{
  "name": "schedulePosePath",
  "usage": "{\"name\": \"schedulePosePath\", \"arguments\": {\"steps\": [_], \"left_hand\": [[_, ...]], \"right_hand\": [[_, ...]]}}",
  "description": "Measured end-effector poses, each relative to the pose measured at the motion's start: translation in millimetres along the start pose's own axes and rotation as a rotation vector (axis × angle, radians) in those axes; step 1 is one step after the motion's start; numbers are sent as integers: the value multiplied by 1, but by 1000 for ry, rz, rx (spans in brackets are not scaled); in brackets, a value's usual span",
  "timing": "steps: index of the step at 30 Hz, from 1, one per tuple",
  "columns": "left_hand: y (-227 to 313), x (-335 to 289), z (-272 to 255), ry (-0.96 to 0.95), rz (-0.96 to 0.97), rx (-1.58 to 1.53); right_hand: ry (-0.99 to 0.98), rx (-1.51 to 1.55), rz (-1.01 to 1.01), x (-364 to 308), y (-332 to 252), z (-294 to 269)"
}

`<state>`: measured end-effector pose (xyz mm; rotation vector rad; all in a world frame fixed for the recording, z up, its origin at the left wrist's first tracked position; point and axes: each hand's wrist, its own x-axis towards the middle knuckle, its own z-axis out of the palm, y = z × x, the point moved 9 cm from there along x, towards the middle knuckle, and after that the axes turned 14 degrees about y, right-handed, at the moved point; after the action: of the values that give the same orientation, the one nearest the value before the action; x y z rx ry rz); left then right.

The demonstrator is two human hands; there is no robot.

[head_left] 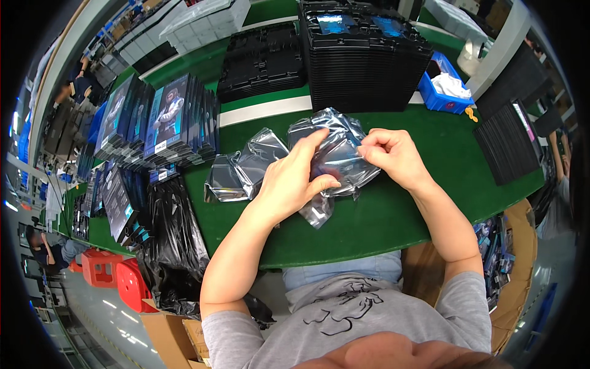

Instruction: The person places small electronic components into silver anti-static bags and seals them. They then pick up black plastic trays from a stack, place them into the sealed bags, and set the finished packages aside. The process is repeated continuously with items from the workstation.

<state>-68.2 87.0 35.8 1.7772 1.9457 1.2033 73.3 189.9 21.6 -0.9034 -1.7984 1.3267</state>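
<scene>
A shiny, see-through silver plastic bag [335,144] lies crumpled on the green table in front of me, with something dark inside that I cannot make out. My left hand [292,175] rests against its left side, thumb and fingers spread apart over the film. At the bag's right edge, my right hand [393,157] is closed, its thumb and forefinger pinching the film. Another silver bag [249,166] lies to the left, close by my left hand. A loose flap of clear film [318,211] hangs toward me below the bag.
Stacked black trays [369,67] stand at the back, with a lower stack [261,61] beside them. Printed boxes [178,120] line the left, above a black plastic sack [175,234]. A blue bin [445,92] holds white material at the right. Dark panels [504,144] stand near the right edge.
</scene>
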Motion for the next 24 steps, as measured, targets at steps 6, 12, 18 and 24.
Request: {"name": "schedulePosePath", "arguments": {"steps": [6, 12, 18, 24], "left_hand": [[-1, 0, -1, -32, -54, -54], [-1, 1, -7, -48, -14, -71], [-22, 1, 0, -83, -242, -435], [-20, -1, 8, -131, -336, -780]], "right_hand": [[81, 108, -57, 2, -4, -5], [45, 87, -79, -4, -6, 4], [-268, 283, -34, -13, -22, 19], [-302, -23, -406, -10, -40, 4]]}}
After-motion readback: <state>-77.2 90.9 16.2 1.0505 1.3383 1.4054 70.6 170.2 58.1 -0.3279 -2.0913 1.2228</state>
